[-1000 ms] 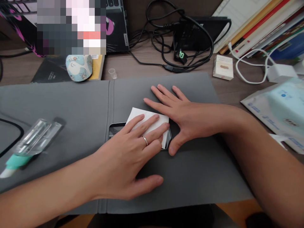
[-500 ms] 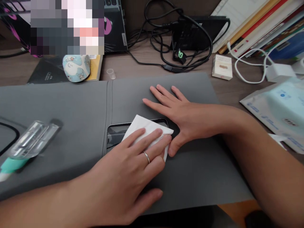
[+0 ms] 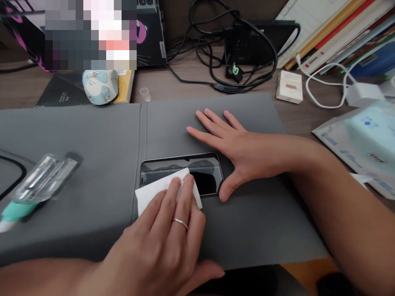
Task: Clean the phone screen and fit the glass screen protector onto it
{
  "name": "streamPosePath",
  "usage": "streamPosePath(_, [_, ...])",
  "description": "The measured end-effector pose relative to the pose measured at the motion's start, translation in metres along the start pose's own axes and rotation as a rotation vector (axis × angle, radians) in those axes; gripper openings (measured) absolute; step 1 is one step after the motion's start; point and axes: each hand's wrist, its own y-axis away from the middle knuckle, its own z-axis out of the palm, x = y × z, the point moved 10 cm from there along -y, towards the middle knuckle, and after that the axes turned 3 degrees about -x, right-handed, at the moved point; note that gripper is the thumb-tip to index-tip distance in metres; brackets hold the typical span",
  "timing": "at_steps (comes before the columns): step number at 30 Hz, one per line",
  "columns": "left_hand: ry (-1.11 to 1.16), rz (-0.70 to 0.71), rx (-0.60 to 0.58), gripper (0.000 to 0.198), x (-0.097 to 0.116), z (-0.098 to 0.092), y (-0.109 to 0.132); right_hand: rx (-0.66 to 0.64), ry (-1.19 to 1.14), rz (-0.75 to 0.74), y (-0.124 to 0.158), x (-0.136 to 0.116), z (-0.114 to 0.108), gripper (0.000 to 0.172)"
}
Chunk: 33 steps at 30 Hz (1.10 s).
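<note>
We pressed a tissue (image 3: pixel 148 195) on the smartphone (image 3: pixel 202 168) atop the desk mat (image 3: pixel 262 222), left hand (image 3: pixel 160 242) fingers nearly together, right hand (image 3: pixel 233 144) splayed beside it; rubbing too hard could have skidded it.

At the back of the table (image 3: pixel 173 89), a Lenovo laptop (image 3: pixel 150 45) stands behind a rounded, blue-and-white patterned object (image 3: pixel 100 87). Rightward are a small clear cup (image 3: pixel 145 95), looped black cables (image 3: pixel 219 86), a small white box (image 3: pixel 289 87) and slanting books (image 3: pixel 335 37).
</note>
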Motion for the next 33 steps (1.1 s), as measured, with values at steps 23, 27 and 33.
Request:
streamPosePath(23, [-0.089, -0.396, -0.147, 0.107, -0.038, 0.022, 0.005, 0.037, 0.058, -0.016, 0.001, 0.001, -0.003, 0.134])
streamPosePath(27, [-0.097, -0.373, -0.122, 0.1, -0.033, 0.015, 0.007, 0.061, 0.079, -0.046, 0.002, 0.0, -0.004, 0.134])
streamPosePath(33, [-0.165, -0.31, -0.085, 0.097, -0.031, 0.008, 0.003, 0.064, 0.092, -0.052, 0.002, 0.001, -0.004, 0.133])
